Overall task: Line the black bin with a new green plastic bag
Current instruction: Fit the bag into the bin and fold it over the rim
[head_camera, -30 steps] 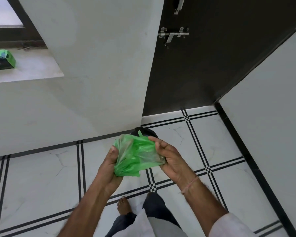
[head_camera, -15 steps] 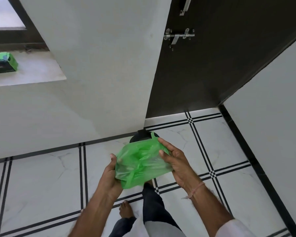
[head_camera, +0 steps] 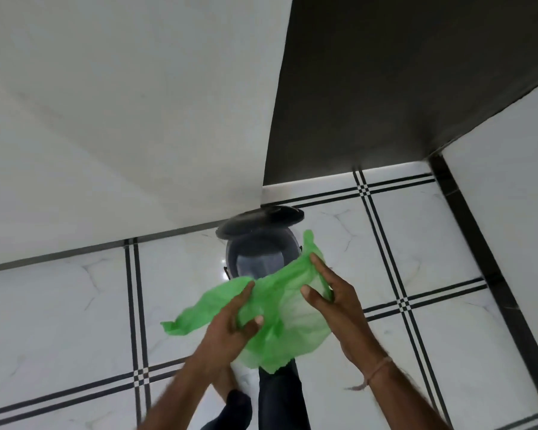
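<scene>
A thin green plastic bag [head_camera: 280, 308] is spread between my two hands, partly unfolded, with a loose flap trailing to the left. My left hand [head_camera: 230, 324] pinches its lower left part. My right hand [head_camera: 330, 293] grips its upper right edge. Just beyond the bag stands the black bin [head_camera: 258, 252] on the floor at the wall corner, its lid [head_camera: 258, 218] tipped up and back, its inside visible and bare. The bag's top edge overlaps the bin's near rim in view.
White marble floor tiles with black double lines [head_camera: 75, 305] surround the bin. A white wall [head_camera: 121, 119] rises at left, a dark door [head_camera: 401, 88] behind, another white wall [head_camera: 510, 181] at right. My legs and a bare foot [head_camera: 230, 383] are below the bag.
The view has tilted down and closer to the bin, whose open inside now shows. The bag has been pulled wider apart, a flap now hanging to the left.
</scene>
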Tool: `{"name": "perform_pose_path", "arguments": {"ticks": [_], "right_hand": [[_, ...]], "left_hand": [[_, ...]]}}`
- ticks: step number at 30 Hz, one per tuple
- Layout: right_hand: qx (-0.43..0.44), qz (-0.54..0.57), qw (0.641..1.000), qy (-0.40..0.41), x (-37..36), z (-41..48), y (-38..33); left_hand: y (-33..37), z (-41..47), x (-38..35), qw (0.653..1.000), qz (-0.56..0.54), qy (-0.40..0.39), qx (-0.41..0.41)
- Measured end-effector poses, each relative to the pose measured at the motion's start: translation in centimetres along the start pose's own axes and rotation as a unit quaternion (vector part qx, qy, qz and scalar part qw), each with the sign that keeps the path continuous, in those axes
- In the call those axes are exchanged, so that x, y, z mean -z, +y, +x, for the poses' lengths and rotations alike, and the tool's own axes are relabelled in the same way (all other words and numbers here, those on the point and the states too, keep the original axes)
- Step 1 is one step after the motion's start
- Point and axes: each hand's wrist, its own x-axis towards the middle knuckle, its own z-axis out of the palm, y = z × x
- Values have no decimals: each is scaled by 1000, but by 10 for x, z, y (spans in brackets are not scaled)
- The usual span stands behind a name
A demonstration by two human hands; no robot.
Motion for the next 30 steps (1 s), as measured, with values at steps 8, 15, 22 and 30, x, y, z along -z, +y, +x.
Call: {"name": "perform_pose_path", "arguments": {"ticks": [8,15,22,30], "right_hand": [[44,45,998,-2,5,52,17],[69,128,987,69,24,107,62],[10,141,989,50,6,190,151],[26,7,998,60,16,265,215]], "left_hand": [[-20,120,-61,931,-357,-9,77],[-55,223,-90,924,-375,-39,66],[-121,289,-20,970,-232,52,53],[-174,316,36,996,14,84,-28]]}}
